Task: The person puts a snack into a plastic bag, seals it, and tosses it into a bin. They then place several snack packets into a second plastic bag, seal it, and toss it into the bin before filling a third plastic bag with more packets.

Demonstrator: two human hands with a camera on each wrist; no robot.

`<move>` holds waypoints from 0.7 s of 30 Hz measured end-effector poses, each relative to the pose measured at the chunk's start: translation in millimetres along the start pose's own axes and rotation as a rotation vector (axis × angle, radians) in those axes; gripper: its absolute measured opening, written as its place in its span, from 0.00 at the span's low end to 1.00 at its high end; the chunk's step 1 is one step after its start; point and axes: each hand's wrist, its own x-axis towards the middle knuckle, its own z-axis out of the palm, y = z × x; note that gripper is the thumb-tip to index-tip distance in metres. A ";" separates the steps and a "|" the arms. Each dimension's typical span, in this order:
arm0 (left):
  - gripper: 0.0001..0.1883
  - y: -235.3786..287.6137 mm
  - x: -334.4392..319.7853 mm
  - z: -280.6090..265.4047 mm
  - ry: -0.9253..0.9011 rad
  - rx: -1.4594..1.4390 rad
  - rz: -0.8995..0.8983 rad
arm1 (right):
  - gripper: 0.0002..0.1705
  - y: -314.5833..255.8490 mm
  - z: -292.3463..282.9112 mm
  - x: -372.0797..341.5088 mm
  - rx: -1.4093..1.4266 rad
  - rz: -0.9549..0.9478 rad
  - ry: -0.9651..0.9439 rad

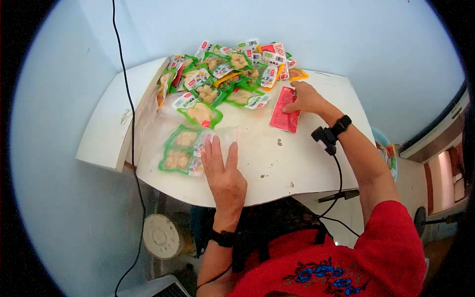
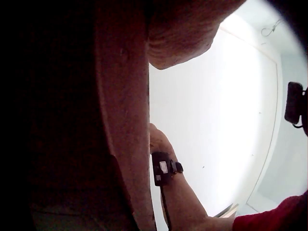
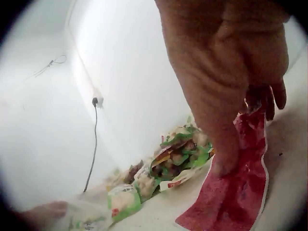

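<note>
Item, left of centre: a clear bag on the surface, green-edged packets showing through its film. We would keep this film smooth, to avoid creases.
Item, lower centre: our left hand, fingers spread and extended, grasping nothing, fingertips on the bag's right side. Light, flat pressure should serve.
Item, upper centre: a heap of packets, best left undisturbed.
Item, right of centre: a red packet, flexible-looking, beside the heap.
Item, right: our right hand, grasping the red packet between thumb and fingers; an even grip should limit buckling.
</note>
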 end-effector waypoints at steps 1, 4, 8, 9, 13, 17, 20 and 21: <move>0.31 -0.7 -0.6 0.7 0.002 0.009 0.000 | 0.44 3.1 -1.8 -4.4 0.055 0.007 0.028; 0.31 -1.4 -2.7 1.6 0.017 0.030 -0.028 | 0.35 9.4 -15.4 -16.3 0.251 0.055 -0.017; 0.31 1.7 0.9 -1.3 0.027 0.007 -0.066 | 0.21 -10.0 -50.0 -51.9 0.566 0.203 -0.134; 0.31 0.7 1.6 -0.6 0.038 -0.013 -0.062 | 0.17 -12.2 -52.4 -58.5 0.664 0.204 -0.126; 0.33 0.7 2.5 1.1 0.068 -0.050 -0.062 | 0.09 -25.6 -48.4 -83.5 1.174 0.208 -0.219; 0.31 3.2 4.5 -0.5 0.059 -0.062 -0.061 | 0.13 -79.5 -27.8 -109.1 1.517 0.265 -0.316; 0.30 1.8 3.0 -1.2 0.047 -0.061 -0.047 | 0.14 -107.8 -10.3 -113.4 1.584 0.344 -0.381; 0.31 1.2 2.7 -1.4 0.044 -0.061 -0.041 | 0.15 -116.4 -5.7 -113.9 1.614 0.373 -0.378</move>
